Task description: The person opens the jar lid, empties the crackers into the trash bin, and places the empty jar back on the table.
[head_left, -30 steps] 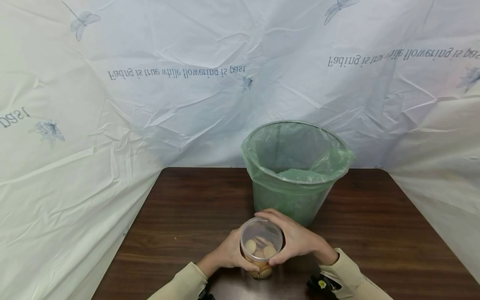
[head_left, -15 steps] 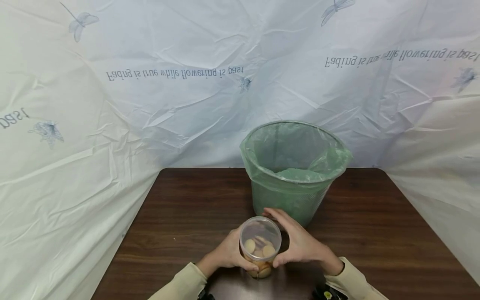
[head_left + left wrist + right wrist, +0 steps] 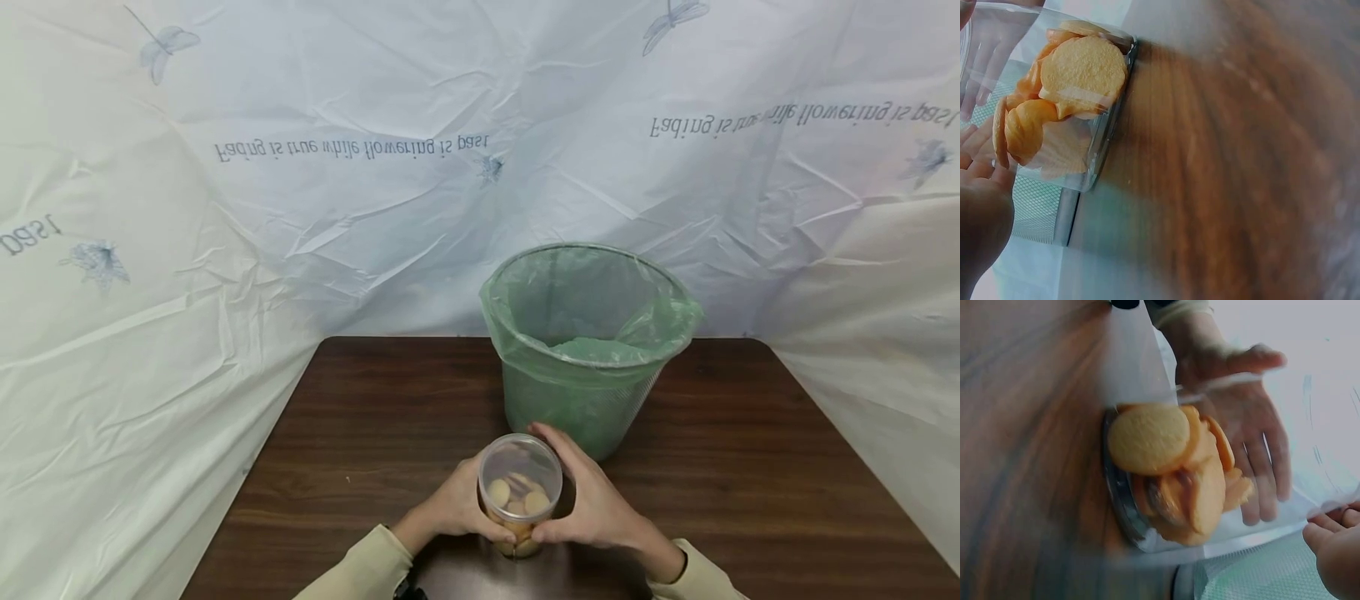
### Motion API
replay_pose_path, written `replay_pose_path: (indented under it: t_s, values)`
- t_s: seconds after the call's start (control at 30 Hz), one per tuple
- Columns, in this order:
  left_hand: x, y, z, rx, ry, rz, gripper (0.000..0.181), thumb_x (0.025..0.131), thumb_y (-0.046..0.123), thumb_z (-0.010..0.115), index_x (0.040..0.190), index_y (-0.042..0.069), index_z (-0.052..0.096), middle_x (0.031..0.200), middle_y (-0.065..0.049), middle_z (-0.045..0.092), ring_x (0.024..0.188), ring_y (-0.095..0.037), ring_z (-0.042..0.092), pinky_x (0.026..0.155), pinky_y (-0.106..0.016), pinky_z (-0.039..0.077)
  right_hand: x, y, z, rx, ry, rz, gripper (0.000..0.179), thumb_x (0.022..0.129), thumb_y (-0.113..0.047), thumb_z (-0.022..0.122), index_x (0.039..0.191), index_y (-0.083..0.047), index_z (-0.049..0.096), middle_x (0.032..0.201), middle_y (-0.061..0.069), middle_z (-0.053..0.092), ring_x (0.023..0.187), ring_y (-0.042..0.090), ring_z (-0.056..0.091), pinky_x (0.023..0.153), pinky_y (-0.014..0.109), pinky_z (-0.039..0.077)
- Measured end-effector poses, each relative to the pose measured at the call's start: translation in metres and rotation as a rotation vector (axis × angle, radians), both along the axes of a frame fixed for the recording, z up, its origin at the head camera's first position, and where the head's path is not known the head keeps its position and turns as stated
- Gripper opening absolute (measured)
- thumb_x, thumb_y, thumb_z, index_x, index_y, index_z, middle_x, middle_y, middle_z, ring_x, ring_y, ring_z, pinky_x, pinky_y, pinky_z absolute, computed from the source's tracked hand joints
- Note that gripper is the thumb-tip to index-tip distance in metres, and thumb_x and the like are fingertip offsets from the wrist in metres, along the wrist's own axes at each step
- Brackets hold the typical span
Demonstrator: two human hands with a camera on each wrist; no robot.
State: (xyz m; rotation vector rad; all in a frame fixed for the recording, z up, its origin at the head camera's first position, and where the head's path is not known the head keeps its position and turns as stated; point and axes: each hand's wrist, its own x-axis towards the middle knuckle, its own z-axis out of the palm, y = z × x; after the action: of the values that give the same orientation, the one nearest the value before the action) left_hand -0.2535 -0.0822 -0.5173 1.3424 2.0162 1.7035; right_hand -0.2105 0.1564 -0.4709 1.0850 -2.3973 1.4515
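Note:
A clear plastic jar (image 3: 520, 467) of round, flat, golden biscuits (image 3: 517, 498) stands upright near the table's front. My left hand (image 3: 459, 505) wraps its left side, with the thumb across the front. On the opposite side my right hand (image 3: 592, 506) curves round the jar, thumb tip at the front and fingertips by the far rim, a gap showing at the palm. Through the jar wall in the right wrist view, the biscuits (image 3: 1149, 439) lie heaped near its base, and the left hand's fingers (image 3: 1260, 469) show behind them.
Just behind the jar stands a mesh wastebasket (image 3: 585, 408) lined with a thin green bag (image 3: 525, 337) folded over its rim. The dark wooden table (image 3: 375, 417) runs back to a white printed sheet (image 3: 375, 225), which also hangs at both sides.
My right hand has loosened from the jar, moved slightly right, then come back to it with the thumb at the front. The left hand and the jar have hardly moved.

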Motion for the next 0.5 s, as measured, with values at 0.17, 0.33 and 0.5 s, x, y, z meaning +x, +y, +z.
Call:
replay_pose_path:
  t_s: [0.17,0.33,0.5]
  values:
    - [-0.0034,-0.0001,-0.0053,-0.009,-0.015,-0.004,0.109,0.064,0.02,0.092,0.152,0.018,0.027,0.143,-0.011,0.05,0.125,-0.032,0.054,0.106,-0.037,0.044,0.0046,-0.0045,-0.0021,-0.028,-0.015,-0.017,0.111,0.071,-0.05,0.083,0.155,-0.015,0.021,0.154,0.006,0.033,0.134,0.03,0.043,0.101,0.041,0.047]
    - [-0.0034,-0.0001,-0.0047,-0.031,-0.009,0.018,0.109,0.062,0.018,0.092,0.151,0.02,0.029,0.143,-0.007,0.051,0.126,-0.028,0.054,0.106,-0.036,0.045,0.0069,-0.0063,-0.0041,-0.046,-0.027,-0.029,0.11,0.071,-0.049,0.084,0.155,-0.015,0.022,0.151,0.005,0.035,0.129,0.035,0.046,0.1,0.04,0.049]
    - [-0.0032,-0.0005,-0.0036,-0.044,0.015,0.019,0.109,0.063,0.021,0.093,0.151,0.019,0.029,0.142,-0.005,0.051,0.125,-0.026,0.055,0.106,-0.036,0.045,0.0099,-0.007,-0.0055,-0.078,-0.049,-0.045,0.109,0.071,-0.042,0.086,0.155,-0.015,0.022,0.151,0.008,0.037,0.129,0.036,0.047,0.1,0.041,0.05]
